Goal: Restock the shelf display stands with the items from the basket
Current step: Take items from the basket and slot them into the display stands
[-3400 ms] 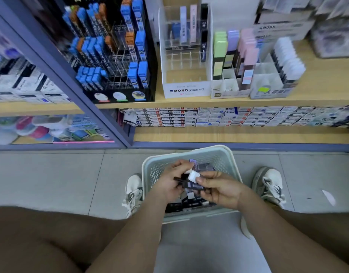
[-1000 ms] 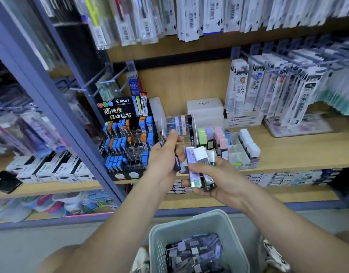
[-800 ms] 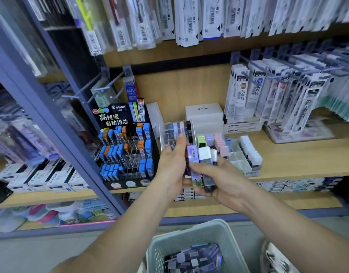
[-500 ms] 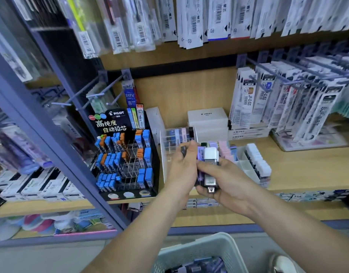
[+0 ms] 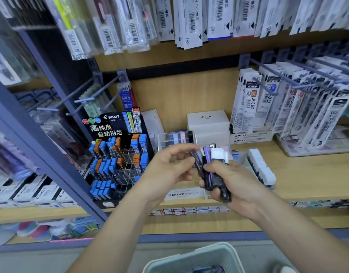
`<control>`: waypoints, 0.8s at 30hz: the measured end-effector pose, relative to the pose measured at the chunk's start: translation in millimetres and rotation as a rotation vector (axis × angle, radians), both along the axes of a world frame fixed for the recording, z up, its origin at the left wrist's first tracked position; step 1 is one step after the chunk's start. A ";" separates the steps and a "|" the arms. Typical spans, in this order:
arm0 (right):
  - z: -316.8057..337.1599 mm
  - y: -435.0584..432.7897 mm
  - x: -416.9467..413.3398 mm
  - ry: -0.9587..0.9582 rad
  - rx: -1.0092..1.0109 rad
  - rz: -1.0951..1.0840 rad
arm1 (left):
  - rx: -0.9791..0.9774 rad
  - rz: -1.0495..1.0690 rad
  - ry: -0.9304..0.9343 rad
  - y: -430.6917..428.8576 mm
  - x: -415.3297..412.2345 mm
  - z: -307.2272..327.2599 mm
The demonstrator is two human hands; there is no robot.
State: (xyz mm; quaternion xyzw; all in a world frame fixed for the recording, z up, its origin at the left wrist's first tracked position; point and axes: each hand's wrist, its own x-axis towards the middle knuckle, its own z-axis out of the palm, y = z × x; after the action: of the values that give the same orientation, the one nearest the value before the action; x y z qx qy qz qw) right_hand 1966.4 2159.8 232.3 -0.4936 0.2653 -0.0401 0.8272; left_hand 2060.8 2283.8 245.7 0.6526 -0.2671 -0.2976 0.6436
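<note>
The pale basket [image 5: 189, 257] is being cut off by the bottom edge, and its contents are barely showing. Both hands are hiding most of the clear MONO stand [image 5: 176, 137] on the wooden shelf [image 5: 307, 180], so its slots are hard to make out. The right hand [image 5: 230, 180] is gripping a bundle of slim lead cases [image 5: 207, 156], purple and black, one with a white cap, upright in front of the stand. The left hand [image 5: 169, 168] is pinching a single dark purple case [image 5: 197, 162] at the bundle's left side. A black Pilot display [image 5: 118, 154] of blue and orange cases is standing just left.
</note>
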 end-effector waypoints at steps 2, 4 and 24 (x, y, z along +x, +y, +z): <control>-0.2 -0.7 -0.5 0.013 0.028 -0.003 | -0.035 -0.009 0.000 3.7 3.9 -0.1; 0.4 -0.7 -1.5 0.023 0.072 0.002 | -0.045 0.006 0.010 4.4 5.2 -1.2; -4.1 -14.1 1.8 0.011 -0.036 -0.136 | -0.081 0.180 0.047 8.0 1.6 0.0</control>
State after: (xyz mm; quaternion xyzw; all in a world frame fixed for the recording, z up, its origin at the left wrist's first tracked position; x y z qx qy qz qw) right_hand 1968.2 2145.6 228.2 -0.4895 0.3020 -0.0984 0.8121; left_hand 2062.4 2291.7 245.7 0.6402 -0.2040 -0.2426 0.6998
